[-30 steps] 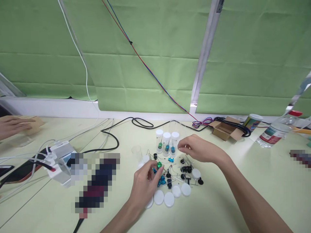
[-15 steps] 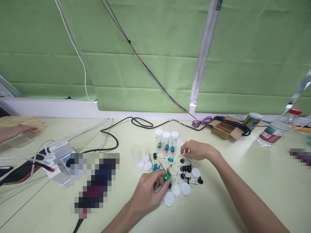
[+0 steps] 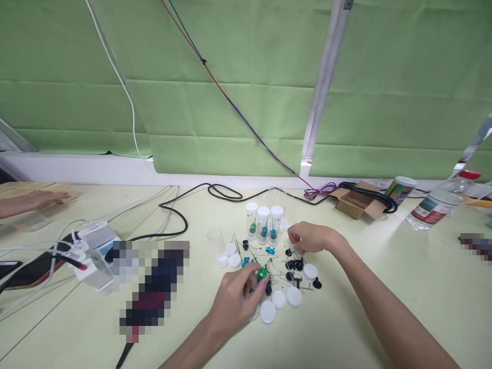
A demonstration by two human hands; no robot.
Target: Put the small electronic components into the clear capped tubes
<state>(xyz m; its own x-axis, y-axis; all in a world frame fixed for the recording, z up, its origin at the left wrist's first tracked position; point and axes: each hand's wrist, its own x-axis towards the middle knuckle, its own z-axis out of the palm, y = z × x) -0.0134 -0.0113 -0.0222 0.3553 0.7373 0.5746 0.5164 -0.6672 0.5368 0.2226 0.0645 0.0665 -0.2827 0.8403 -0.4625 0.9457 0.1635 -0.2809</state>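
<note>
The left hand (image 3: 239, 293) is pinching a shiny, rounded green metallic part (image 3: 263, 273); toward two o'clock, the right hand (image 3: 312, 237) is looking curled, grip unclear.

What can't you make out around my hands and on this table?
In the head view:
Blue pieces: partly hidden by the left hand.
Right hand: curled, hiding whether it holds anything.
Bottle's label: print too small.
Dark thing at the right edge: pixelated, cut off.
</note>
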